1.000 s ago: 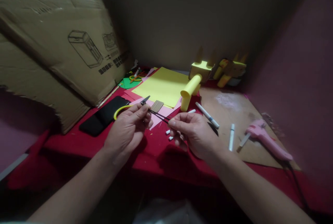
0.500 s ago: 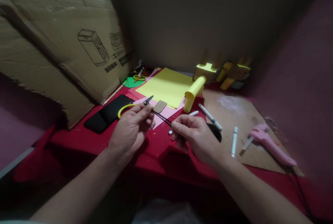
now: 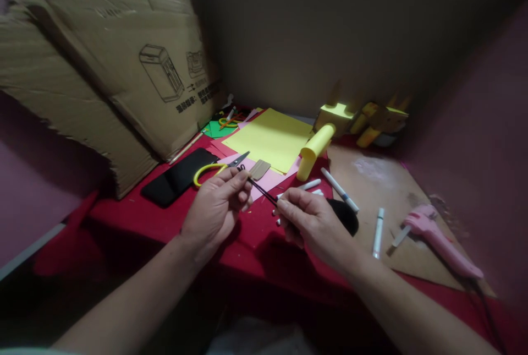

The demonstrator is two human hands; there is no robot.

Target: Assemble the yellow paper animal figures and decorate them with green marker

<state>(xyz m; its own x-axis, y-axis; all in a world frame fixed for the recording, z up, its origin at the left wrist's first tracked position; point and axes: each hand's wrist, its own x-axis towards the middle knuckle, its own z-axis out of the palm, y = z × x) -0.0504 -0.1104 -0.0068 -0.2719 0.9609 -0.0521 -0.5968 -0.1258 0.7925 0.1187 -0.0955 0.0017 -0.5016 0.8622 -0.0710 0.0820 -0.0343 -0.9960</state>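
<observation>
Between my two hands runs a doubled thin black cord, stretched over the front of the red-covered table. My left hand pinches one end between thumb and fingers, and a small curl of it sticks out above the fingertips. The other part is pinched by my right hand, whose lower fingers are curled under. Just behind my left hand lie yellow-handled scissors, blades partly apart. A small piece of corrugated cardboard rests behind the cord. Beside my right hand sits a black rounded object, partly covered by the hand.
A pink glue gun lies on a cardboard sheet at right, near several white markers. Yellow paper and yellow-trimmed cardboard figures are at the back. A black phone and large cardboard stand left.
The view has shifted slightly, so the table's things appear a little farther right. Both hands still hold the cord; the scissors show more fully behind my left hand.
</observation>
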